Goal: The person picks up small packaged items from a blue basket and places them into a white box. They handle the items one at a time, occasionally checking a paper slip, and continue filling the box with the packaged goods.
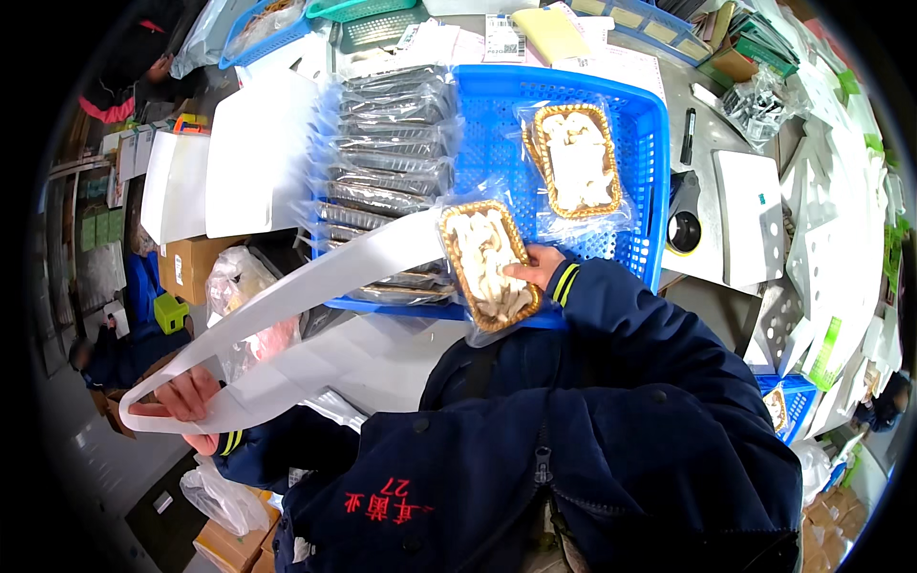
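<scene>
My right hand (537, 266) grips the edge of a clear-wrapped tray of pale sliced mushrooms (487, 261) with a gold braided rim. The tray is tilted over the near edge of a blue perforated plastic crate (494, 143). Off to the left, my left hand (188, 397) has its fingers hooked in the bend of a long translucent white strip (308, 279). The strip's upper run reaches the mushroom tray's left side. A second wrapped mushroom tray (580, 161) lies on the crate's right side, partly covering another. Several dark wrapped packs (390, 157) stand in a row in the crate's left half.
Right of the crate are a black marker (688, 136), a tape roll (684, 230) and a white board (747, 215). White panels (258, 150) and a cardboard box (190, 268) stand left. Papers (505, 39) and blue baskets (265, 32) line the back. Other people are at the far edges.
</scene>
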